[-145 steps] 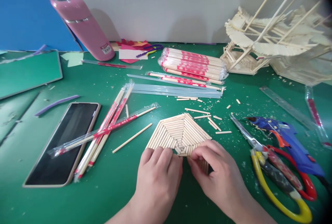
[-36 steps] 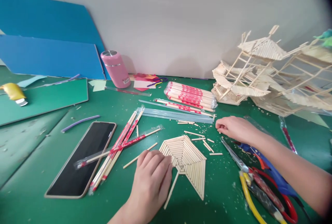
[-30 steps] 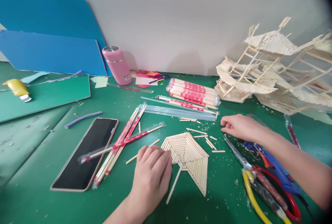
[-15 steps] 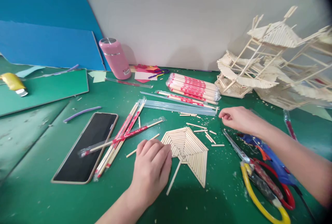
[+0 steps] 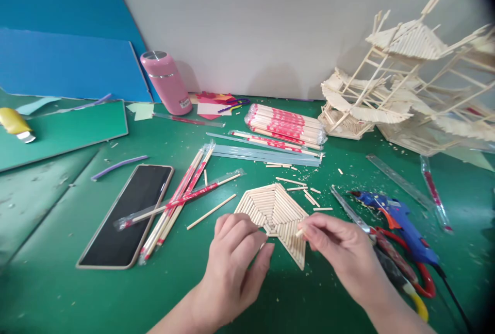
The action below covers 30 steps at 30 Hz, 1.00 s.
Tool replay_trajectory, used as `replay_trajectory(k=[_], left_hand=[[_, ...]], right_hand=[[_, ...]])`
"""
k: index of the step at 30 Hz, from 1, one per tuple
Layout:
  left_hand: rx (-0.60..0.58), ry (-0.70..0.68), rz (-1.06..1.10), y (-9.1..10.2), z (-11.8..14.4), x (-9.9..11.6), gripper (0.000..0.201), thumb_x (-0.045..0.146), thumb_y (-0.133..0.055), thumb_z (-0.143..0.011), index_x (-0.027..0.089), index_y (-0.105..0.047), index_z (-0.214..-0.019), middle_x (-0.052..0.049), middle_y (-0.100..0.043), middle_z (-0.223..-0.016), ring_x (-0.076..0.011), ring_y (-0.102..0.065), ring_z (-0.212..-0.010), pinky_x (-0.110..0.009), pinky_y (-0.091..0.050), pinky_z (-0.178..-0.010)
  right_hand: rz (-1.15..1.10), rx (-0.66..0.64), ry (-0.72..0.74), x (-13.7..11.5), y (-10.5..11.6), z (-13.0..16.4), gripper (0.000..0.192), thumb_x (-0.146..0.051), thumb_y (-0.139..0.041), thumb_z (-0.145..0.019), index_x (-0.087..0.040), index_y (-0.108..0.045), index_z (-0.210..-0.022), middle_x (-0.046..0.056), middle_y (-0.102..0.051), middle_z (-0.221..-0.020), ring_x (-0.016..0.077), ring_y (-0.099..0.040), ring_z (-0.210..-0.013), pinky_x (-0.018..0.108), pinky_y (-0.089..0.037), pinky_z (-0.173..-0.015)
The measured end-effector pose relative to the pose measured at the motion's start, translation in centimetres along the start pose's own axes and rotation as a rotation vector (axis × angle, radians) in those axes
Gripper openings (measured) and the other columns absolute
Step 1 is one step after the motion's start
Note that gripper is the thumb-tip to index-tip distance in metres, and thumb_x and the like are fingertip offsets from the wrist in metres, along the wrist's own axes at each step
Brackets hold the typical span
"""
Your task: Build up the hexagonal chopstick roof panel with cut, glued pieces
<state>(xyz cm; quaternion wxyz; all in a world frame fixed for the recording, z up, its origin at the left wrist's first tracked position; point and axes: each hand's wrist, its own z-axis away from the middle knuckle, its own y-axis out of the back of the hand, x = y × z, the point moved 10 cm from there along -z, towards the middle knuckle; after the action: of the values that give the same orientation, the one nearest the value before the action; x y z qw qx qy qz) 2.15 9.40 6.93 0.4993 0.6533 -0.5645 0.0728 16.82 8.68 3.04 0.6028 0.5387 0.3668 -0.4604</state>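
Near the front edge of the green bench (image 5: pixel 69 293), about midway along it, lies a flat fan-shaped panel of glued wooden sticks (image 5: pixel 275 215), its ribs running out from a centre point. The left hand (image 5: pixel 235 259) rests at the panel's near-left side, fingers curled loosely downward, their tips touching or just over the panel's edge; I cannot tell whether it grips anything. The right hand (image 5: pixel 340 249) is at the panel's near-right corner, thumb and forefinger pressed together on a short stick piece (image 5: pixel 299 232) whose pale end pokes out toward the panel.

Just beyond the panel, short cut stick bits (image 5: pixel 305 192) are scattered on the bench. To its left lie wrapped chopsticks (image 5: pixel 181 197) in red-printed sleeves, some crossing, and beside them a phone (image 5: pixel 126 215) lies face up. Farther back is a full packet of chopsticks (image 5: pixel 286 125), and a pink flask (image 5: pixel 162 82) stands toward the back edge by the wall. To the right of the right hand lie a blue glue gun (image 5: pixel 398 220) and cutters with red and yellow handles (image 5: pixel 402 277). A stick-built model building (image 5: pixel 406 92) fills the back right corner.
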Motion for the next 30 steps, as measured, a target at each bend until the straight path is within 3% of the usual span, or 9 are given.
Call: replay_trajectory(k=[4, 9, 20, 26, 30], left_hand=[[-0.058, -0.025, 0.035, -0.7, 0.2, 0.6, 0.019, 0.01, -0.053, -0.077, 0.015, -0.053, -0.096, -0.006, -0.057, -0.08, -0.019, -0.048, -0.077, -0.036, -0.035, -0.07], [-0.072, -0.05, 0.043, -1.3, 0.4, 0.9, 0.014, 0.007, -0.046, -0.081, 0.015, -0.053, -0.089, -0.005, -0.056, -0.076, -0.0178, -0.047, -0.074, -0.035, -0.035, -0.069], [0.006, -0.119, 0.014, -1.7, 1.1, 0.6, 0.013, 0.009, -0.042, -0.083, 0.015, -0.053, -0.085, -0.004, -0.055, -0.07, -0.0162, -0.046, -0.067, -0.032, -0.034, -0.062], [-0.004, -0.114, -0.034, -1.1, 0.6, 0.8, 0.013, 0.006, -0.045, -0.081, 0.015, -0.053, -0.086, -0.005, -0.056, -0.071, -0.0159, -0.047, -0.067, -0.031, -0.037, -0.063], [0.026, -0.142, -0.038, -1.1, 0.8, 0.8, 0.014, 0.008, -0.043, -0.082, 0.015, -0.054, -0.086, -0.004, -0.055, -0.07, -0.0157, -0.047, -0.067, -0.031, -0.037, -0.063]], right_hand=[[-0.006, 0.006, 0.067, -0.5, -1.8, 0.7, 0.015, -0.032, -0.054, -0.082, -0.021, -0.061, -0.073, -0.003, -0.056, -0.065, 0.0092, -0.049, -0.056, 0.017, -0.04, -0.05], [0.097, -0.012, 0.171, -0.7, -3.1, 1.4, 0.016, -0.029, -0.05, -0.084, -0.02, -0.057, -0.073, -0.002, -0.055, -0.065, 0.0117, -0.051, -0.059, 0.019, -0.042, -0.054], [0.147, 0.022, 0.229, -0.5, -3.5, 1.1, 0.021, -0.03, -0.047, -0.085, -0.02, -0.054, -0.068, -0.002, -0.052, -0.06, 0.0109, -0.049, -0.054, 0.018, -0.042, -0.05], [0.169, -0.009, 0.263, -1.3, -3.4, 0.7, 0.014, -0.028, -0.049, -0.085, -0.021, -0.057, -0.077, -0.001, -0.056, -0.067, 0.0104, -0.052, -0.058, 0.017, -0.043, -0.052], [0.232, -0.075, 0.281, -1.8, -3.8, 0.6, 0.018, -0.027, -0.045, -0.086, -0.02, -0.055, -0.073, -0.001, -0.054, -0.065, 0.01, -0.05, -0.056, 0.018, -0.041, -0.052]])
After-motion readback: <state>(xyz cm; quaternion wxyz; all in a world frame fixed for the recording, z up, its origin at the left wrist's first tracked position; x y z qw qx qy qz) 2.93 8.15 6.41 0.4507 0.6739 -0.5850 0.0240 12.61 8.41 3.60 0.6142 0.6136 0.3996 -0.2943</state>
